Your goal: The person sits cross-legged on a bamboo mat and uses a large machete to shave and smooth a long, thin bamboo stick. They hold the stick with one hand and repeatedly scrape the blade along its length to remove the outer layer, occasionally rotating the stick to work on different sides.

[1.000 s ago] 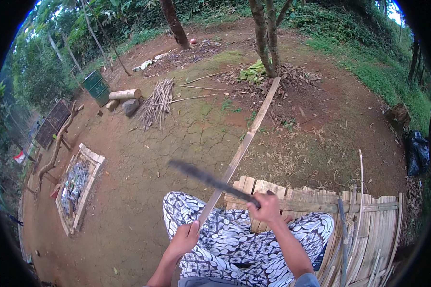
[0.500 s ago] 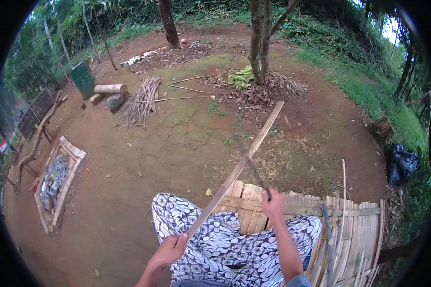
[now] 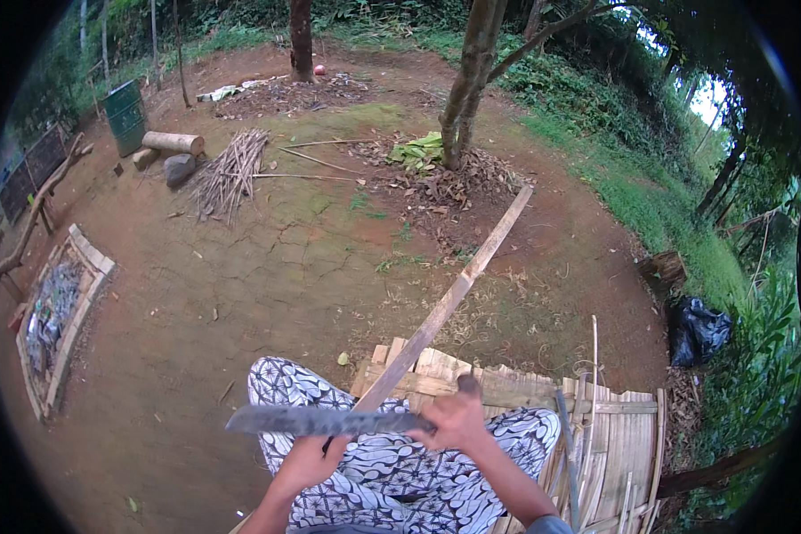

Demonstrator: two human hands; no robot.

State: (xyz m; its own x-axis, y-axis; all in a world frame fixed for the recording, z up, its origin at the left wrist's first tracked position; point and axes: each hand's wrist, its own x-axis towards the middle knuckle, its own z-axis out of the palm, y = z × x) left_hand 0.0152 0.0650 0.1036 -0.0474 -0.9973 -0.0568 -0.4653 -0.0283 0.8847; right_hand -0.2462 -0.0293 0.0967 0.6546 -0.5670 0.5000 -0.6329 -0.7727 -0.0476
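Observation:
Gripped at its near end by my left hand [image 3: 308,463], a long bamboo slat [image 3: 432,327] slants up and away to the right. Partway along the slat shows a paler notch or node. My right hand [image 3: 455,418] is wrapped round the handle of a machete [image 3: 316,420]. The dark, wide blade points left and crosses over the slat's near end, just above my left hand; whether blade and slat touch, I cannot tell. Under both hands lie my crossed legs in black-and-white patterned cloth [image 3: 374,472].
I sit on a bamboo slat platform [image 3: 618,445] with a grey stick [image 3: 566,454] lying on it. Thin shavings [image 3: 507,311] litter the ground ahead. A tree [image 3: 468,98], a stick pile [image 3: 231,173], a green drum [image 3: 125,117] and a black plastic bag [image 3: 699,331] stand farther off.
The machete has come back from farther along the slat to its near end, its blade swinging round to point left. My view has shifted a little to the right.

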